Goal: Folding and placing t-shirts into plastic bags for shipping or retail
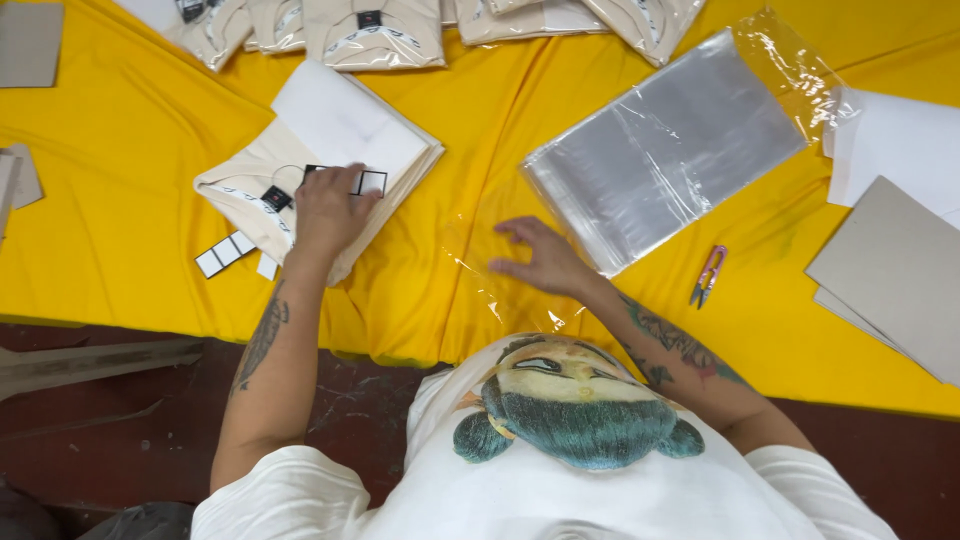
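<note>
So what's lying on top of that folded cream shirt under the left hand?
On the folded cream shirt lie a white sheet and a black-edged tag, with the left hand pressing beside them. Whatever sits beneath the sheet is covered.

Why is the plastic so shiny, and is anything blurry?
In the head view, overhead light bounces off the stack of clear plastic bags, giving white glare on its crinkled top corner. A single clear bag by the right hand shows only as bright glints on the yellow cloth. The left hand on the folded cream shirt looks sharp; shadows are soft.
</note>
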